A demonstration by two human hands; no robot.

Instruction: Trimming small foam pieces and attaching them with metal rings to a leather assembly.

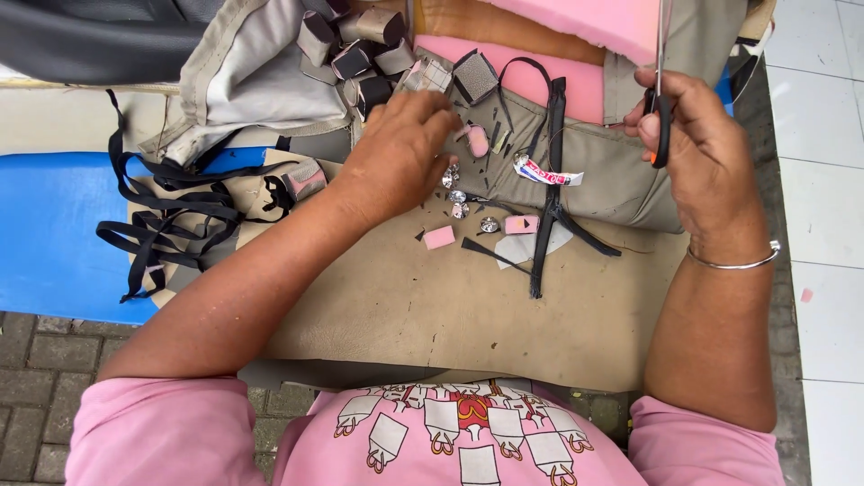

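While the right hand [697, 148] holds scissors [661, 99], a red-white tube [547, 173] lies nearby.

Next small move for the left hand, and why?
Probably close the left hand on one of the shiny metal buttons just beside its fingertips and lift it clear. The fingers are spread over the beige board with nothing visibly gripped, while the right hand holds the scissors upright, away from the pieces.

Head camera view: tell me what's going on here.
A person in a pink shirt sits at a tan work board. The right hand holds scissors upright. The left hand reaches down among shiny metal buttons and small pink foam pieces. Black strips lie at the left.
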